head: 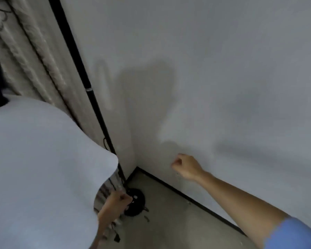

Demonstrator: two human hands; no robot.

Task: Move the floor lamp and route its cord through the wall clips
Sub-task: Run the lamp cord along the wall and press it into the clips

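The floor lamp's black pole (90, 90) slants down the wall corner to its round black base (136, 203) on the floor. A thin black lamp cord (107, 143) loops beside the pole and runs down toward the base. My left hand (115, 203) is low beside the base, fingers curled, apparently around the cord, though blur hides the grip. My right hand (186, 166) is a closed fist held against the grey wall (223, 87) just above the black skirting. Nothing shows in it. No wall clip is visible.
A large white cloth shape (39, 168), perhaps another person's back, fills the lower left and hides part of the floor. Beige curtains (34, 56) hang at the upper left. A small black plug-like piece (117, 238) and bits of debris (147, 219) lie on the concrete floor.
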